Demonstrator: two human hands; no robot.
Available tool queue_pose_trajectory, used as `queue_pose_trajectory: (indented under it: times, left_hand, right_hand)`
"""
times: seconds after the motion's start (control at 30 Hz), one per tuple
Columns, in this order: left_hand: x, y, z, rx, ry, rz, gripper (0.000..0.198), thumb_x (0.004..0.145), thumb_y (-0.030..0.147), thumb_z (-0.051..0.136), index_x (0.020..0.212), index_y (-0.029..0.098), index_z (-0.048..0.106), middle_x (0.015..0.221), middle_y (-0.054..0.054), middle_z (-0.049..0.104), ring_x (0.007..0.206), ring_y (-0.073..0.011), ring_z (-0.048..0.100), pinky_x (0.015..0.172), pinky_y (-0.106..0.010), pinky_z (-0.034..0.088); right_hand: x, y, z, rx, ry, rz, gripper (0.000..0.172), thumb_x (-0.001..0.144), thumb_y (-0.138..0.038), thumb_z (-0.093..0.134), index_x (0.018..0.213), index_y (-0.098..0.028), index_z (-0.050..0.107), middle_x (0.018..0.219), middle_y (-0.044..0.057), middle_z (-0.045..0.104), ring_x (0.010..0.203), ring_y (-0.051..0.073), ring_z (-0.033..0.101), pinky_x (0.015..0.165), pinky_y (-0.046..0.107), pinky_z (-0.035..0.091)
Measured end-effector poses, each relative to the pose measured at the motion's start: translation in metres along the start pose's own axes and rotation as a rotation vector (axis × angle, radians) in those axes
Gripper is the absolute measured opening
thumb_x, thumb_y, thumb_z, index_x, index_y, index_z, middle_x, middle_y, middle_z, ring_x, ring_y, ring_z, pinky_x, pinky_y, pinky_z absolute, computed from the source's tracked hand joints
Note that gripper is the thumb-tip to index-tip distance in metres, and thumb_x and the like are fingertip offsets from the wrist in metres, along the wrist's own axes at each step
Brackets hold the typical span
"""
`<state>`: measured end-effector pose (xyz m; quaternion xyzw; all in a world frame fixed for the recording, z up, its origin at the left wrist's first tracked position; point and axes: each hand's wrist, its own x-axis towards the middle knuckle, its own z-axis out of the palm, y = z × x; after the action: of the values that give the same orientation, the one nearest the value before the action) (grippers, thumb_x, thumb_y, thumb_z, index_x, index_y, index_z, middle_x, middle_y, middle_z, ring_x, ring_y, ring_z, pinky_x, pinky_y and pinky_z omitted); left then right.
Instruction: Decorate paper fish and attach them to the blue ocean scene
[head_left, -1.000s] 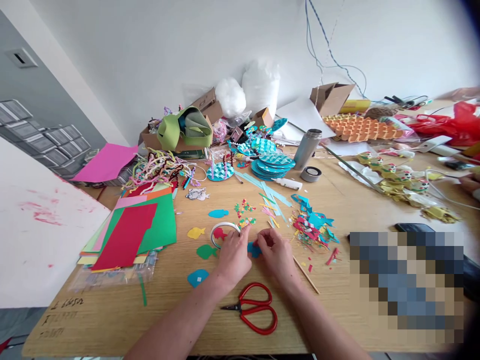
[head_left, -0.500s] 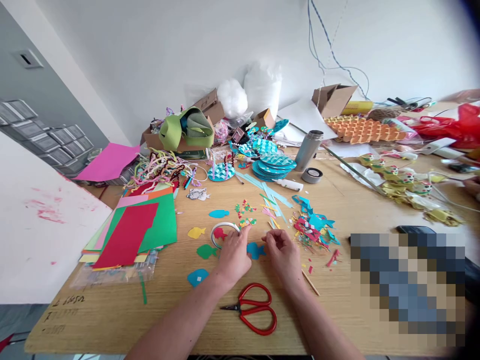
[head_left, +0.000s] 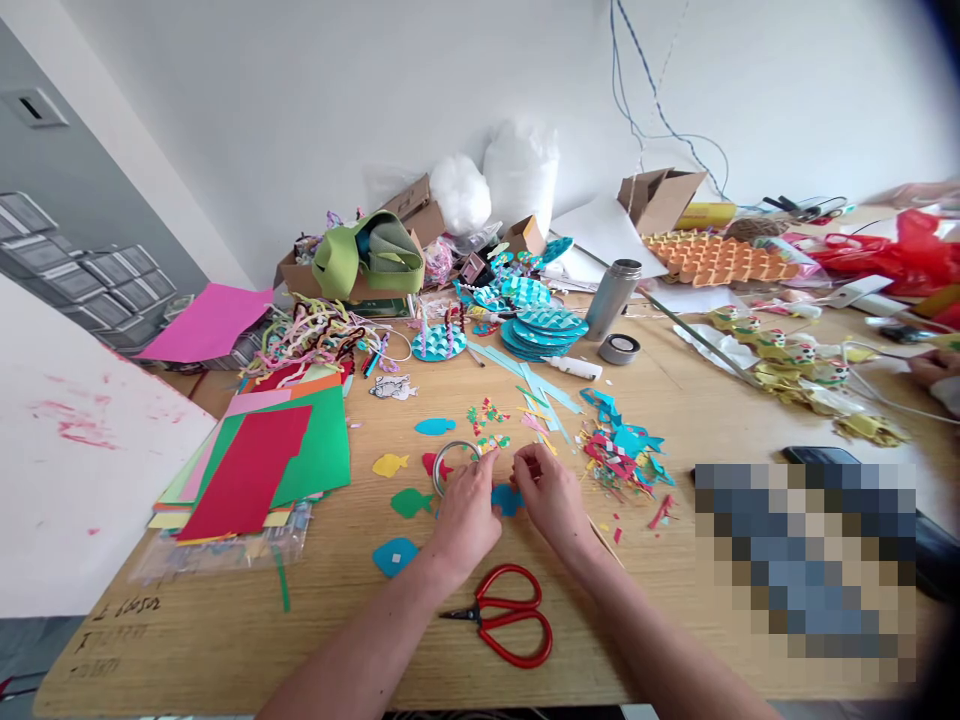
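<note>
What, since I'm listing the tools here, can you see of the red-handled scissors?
The scissors have two big, looped red handles, smooth as if plastic-coated, and short, dark, metallic-looking blades narrowing to a point. The blades look closed. The pair lies flat on the wooden table, between the left forearm and right forearm, tip toward the left, loops toward the right. Only the table seems to touch it.
</note>
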<state>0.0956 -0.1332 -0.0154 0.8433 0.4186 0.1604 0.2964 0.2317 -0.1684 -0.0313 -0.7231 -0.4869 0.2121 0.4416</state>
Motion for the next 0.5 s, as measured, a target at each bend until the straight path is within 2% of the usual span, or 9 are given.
queue_pose_trajectory:
  times: [0.13,0.3,0.5]
  left_hand:
    - [-0.001,0.0,0.001,-0.009,0.008,0.002,0.074,0.068,-0.003,0.054,0.137,0.016,0.038,0.12,-0.011,0.06,0.119,-0.0263,0.05,0.1,-0.038,0.041]
    - [-0.002,-0.001,0.005,-0.013,0.056,0.047,0.08,0.066,-0.006,0.051,0.14,0.018,0.034,0.132,-0.01,0.053,0.124,-0.0243,0.047,0.104,-0.037,0.038]
    - [-0.004,0.0,0.005,-0.018,0.062,0.057,0.084,0.069,-0.005,0.051,0.144,0.025,0.027,0.139,-0.007,0.048,0.127,-0.0238,0.045,0.105,-0.038,0.039]
  right_hand:
    - [0.01,-0.006,-0.002,0.031,-0.065,0.037,0.014,0.081,-0.033,0.047,0.073,-0.022,0.05,0.061,0.001,0.062,0.053,0.017,0.061,0.052,0.026,0.043]
    - [0.016,-0.007,-0.001,0.08,-0.108,0.095,0.014,0.079,-0.033,0.046,0.071,-0.022,0.05,0.053,-0.001,0.058,0.047,0.016,0.06,0.047,0.025,0.041]
    - [0.016,-0.008,-0.004,0.154,-0.143,0.151,0.014,0.077,-0.034,0.049,0.07,-0.022,0.05,0.054,-0.001,0.057,0.049,0.016,0.059,0.048,0.025,0.044]
